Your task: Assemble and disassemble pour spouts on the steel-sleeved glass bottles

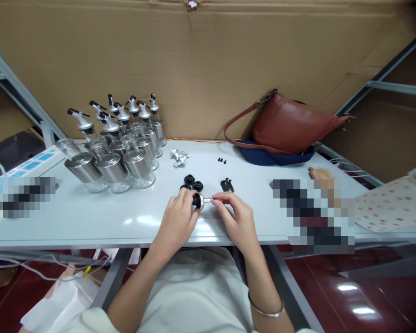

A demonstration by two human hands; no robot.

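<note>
My left hand is closed round a small pourer cap with a black ring and a silver body, held just above the white table. My right hand pinches the silver spout end of the same cap from the right. Just behind my hands lie three black round caps and a few black lever pieces. Further back sit small white plastic parts and two tiny black bits.
Several glass and steel oil bottles with pourer tops stand at the back left. A brown leather bag rests on a dark blue cloth at the back right. Cardboard walls the rear. A patterned cloth lies at right.
</note>
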